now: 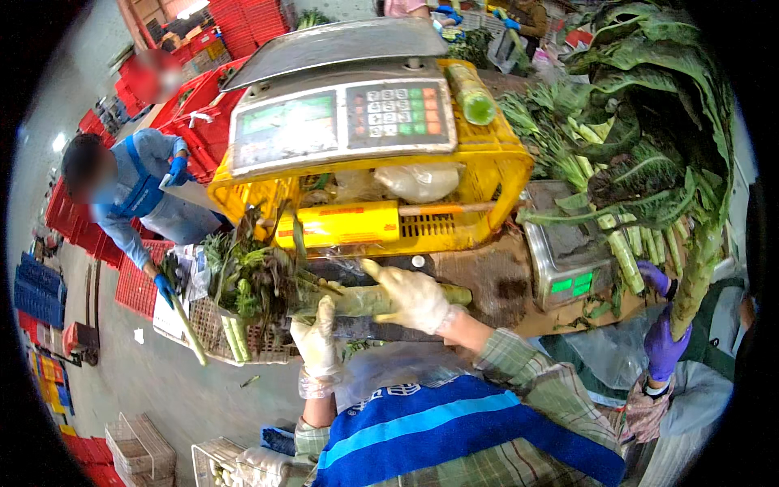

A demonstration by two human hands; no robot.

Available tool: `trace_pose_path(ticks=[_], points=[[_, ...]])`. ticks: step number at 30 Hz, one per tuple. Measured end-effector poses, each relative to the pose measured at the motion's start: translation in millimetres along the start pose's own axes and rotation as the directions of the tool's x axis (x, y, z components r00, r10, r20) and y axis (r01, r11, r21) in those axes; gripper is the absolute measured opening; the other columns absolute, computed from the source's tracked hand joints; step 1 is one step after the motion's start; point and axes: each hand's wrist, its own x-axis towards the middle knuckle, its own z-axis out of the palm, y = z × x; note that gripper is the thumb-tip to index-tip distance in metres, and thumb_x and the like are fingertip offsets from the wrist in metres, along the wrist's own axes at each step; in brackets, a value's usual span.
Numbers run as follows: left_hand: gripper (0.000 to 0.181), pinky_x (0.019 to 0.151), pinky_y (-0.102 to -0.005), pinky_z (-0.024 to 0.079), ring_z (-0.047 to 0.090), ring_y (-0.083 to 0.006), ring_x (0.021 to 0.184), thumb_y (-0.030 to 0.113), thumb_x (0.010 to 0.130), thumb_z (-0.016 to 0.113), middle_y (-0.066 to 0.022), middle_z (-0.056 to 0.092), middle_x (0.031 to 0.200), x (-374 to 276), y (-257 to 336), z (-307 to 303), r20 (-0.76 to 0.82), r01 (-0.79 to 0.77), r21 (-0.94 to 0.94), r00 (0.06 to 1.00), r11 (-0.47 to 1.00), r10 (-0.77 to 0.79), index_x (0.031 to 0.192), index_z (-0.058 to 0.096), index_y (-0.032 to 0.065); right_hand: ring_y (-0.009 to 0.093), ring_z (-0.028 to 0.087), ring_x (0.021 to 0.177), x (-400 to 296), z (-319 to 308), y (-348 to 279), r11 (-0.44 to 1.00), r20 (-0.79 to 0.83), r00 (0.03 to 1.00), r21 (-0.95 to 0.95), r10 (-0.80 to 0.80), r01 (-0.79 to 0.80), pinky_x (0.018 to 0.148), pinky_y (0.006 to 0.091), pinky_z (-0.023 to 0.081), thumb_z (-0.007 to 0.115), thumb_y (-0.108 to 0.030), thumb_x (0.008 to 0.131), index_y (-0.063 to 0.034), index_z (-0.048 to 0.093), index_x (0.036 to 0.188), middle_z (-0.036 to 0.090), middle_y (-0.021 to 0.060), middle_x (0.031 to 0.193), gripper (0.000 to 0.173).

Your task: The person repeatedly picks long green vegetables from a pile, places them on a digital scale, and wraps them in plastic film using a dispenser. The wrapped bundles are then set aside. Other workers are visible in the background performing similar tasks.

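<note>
A thick pale green stem vegetable (359, 301) with dark leaves at its left end lies across the dark work surface in front of me. My left hand (317, 338), in a whitish glove, is at its near side with the thumb up against the stem. My right hand (414, 298), gloved likewise, reaches over the stem from the right with its fingers spread. Clear plastic film (341, 262) shows just behind the stem. Beyond it a yellow roll (341, 224) on a rod lies across a yellow crate (493, 176).
On the crate stand a weighing scale (341, 122) and a cut stem (471, 97). A second scale (566, 268) and leafy stems are at right, where a purple-gloved co-worker holds a large stem (700, 274). Left, a basket (268, 347) holds stems; another co-worker (140, 182) stands beyond.
</note>
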Motion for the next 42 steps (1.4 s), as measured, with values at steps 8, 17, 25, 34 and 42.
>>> trace_pose_path(ticks=[8, 17, 25, 34, 42], points=[[0.066, 0.109, -0.0372, 0.034, 0.041, -0.0225, 0.130, 0.026, 0.097, 0.055, -0.0131, 0.039, 0.142, -5, -65, -85, 0.122, -0.057, -0.069, 0.990, 0.996, 0.065, 0.148, 0.022, 0.0004, 0.032, 0.064, 0.105, 38, 53, -62, 0.836, 0.279, 0.947, 0.472, 0.160, -0.280, 0.089, 0.0381, 0.051, 0.080, -0.043, 0.072, -0.0085, 0.051, 0.129, 0.064, 0.0173, 0.116, 0.073], [0.020, 0.053, -0.0267, 0.049, 0.057, -0.0122, 0.056, 0.014, 0.082, 0.071, -0.0044, 0.062, 0.073, -50, -85, -241, -0.597, 0.278, 0.045, 0.778, 0.959, -0.198, 0.093, 0.060, 0.0017, 0.023, 0.054, 0.121, 51, 137, -98, 0.617, 0.359, 0.926, 0.757, -0.117, -0.215, 0.101, 0.0346, 0.045, 0.064, -0.020, 0.092, -0.0062, 0.035, 0.146, 0.047, 0.0156, 0.141, 0.063], [0.030, 0.041, -0.0284, 0.044, 0.054, -0.0137, 0.046, 0.022, 0.080, 0.074, -0.0059, 0.061, 0.065, 45, -104, -414, -0.658, 0.519, 0.354, 0.729, 0.778, -0.188, 0.095, 0.062, -0.0011, 0.018, 0.065, 0.099, -20, 90, 21, 0.448, 0.362, 0.724, 0.600, 0.587, -0.663, 0.089, 0.0310, 0.050, 0.045, -0.020, 0.099, 0.0008, 0.056, 0.126, 0.065, 0.0133, 0.114, 0.036], [0.052, 0.101, -0.0428, 0.046, 0.051, -0.0284, 0.123, 0.032, 0.095, 0.057, -0.0189, 0.050, 0.137, 182, -74, -323, -0.315, 0.055, 0.639, 0.929, 0.767, 0.196, 0.138, 0.045, 0.0040, 0.024, 0.064, 0.101, 62, 136, 78, 0.145, 0.182, 0.831, 0.943, 0.526, -0.299, 0.077, 0.0345, 0.057, 0.065, -0.024, 0.092, -0.0035, 0.055, 0.121, 0.060, 0.0163, 0.118, 0.038], [0.020, 0.061, -0.0300, 0.052, 0.063, -0.0126, 0.069, 0.019, 0.095, 0.057, -0.0062, 0.069, 0.075, 66, -56, -126, 0.307, 0.149, 0.406, 0.907, 0.902, -0.288, 0.095, 0.069, 0.0027, 0.012, 0.057, 0.061, 52, 239, 86, 0.614, 0.319, 0.758, 0.449, 0.569, -0.649, 0.058, 0.0287, 0.049, 0.061, -0.037, 0.089, -0.0075, 0.065, 0.109, 0.066, 0.0050, 0.082, 0.036]])
